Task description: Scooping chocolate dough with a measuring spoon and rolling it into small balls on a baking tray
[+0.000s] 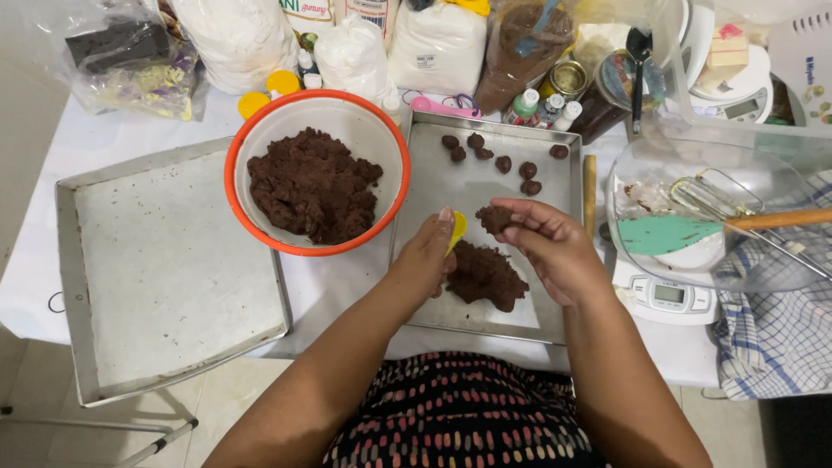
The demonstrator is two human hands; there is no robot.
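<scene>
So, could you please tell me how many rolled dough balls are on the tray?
7, all at the far end of the tray: four in a left cluster, then. A similar dark lump near the far right corner may be another.

spoon (457, 230): yellow, small, tilted in left fingers
dough lump (494, 218): dark brown, crumbly, at right fingertips, above tray

The light was bright and even, coming from above, with only soft shadows under the orange bowl (317, 172) and the baking trays (165, 269). The picture was sharp at the centre, and the straight lines bent slightly near the edges
</scene>
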